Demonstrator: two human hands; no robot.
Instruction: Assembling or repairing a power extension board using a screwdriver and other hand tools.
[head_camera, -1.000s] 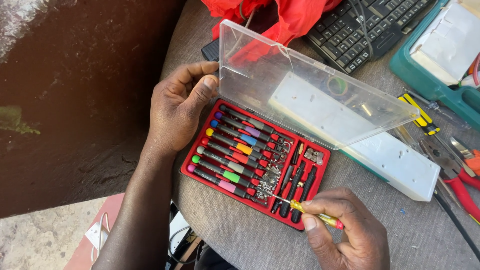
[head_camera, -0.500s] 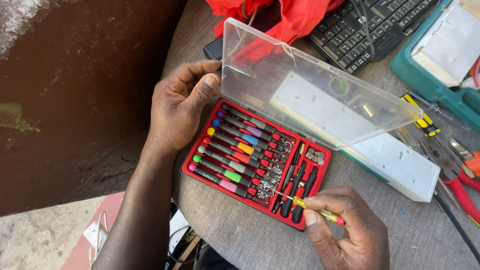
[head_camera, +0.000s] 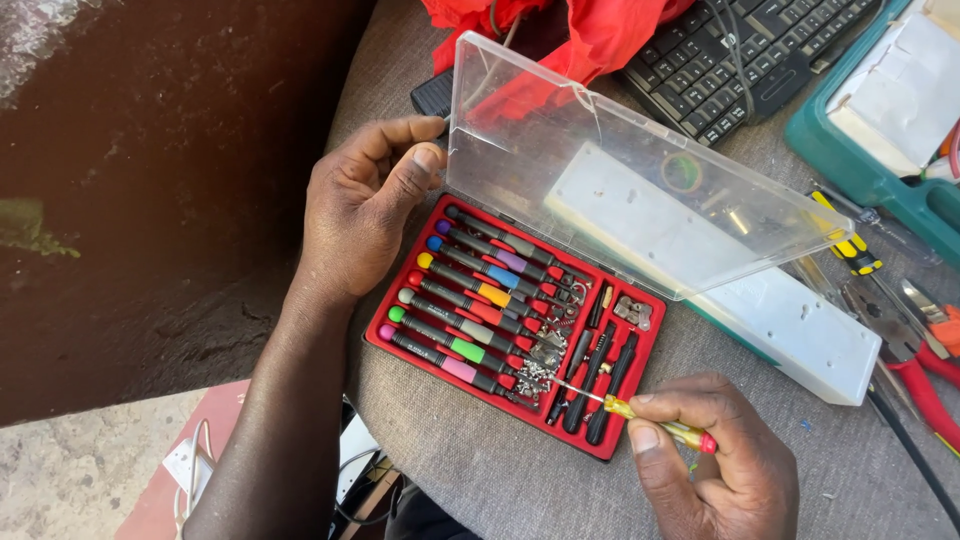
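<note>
- Little has moved since the earlier frames: the yellow screwdriver (head_camera: 655, 423) has stayed pinched in the right hand (head_camera: 715, 465), its tip kept among the loose screws (head_camera: 540, 372).
- Right hand — fingers (head_camera: 648, 408) closed on the yellow handle, at about five o'clock from the red case (head_camera: 400, 352).
- Left hand (head_camera: 362, 210) is found at ten o'clock of the case, thumb and fingers curled loosely on the corner of the clear lid (head_camera: 640, 190), which is propped open.
- Screwdriver is judged light, thin and stiff, its smooth handle somewhat slippery; hold is best taken at mid-handle.
- Screws are tiny and easily scattered.
- Noted at two o'clock — a white power strip (head_camera: 790, 320), a keyboard (head_camera: 740, 55) and red pliers (head_camera: 925, 385).
</note>
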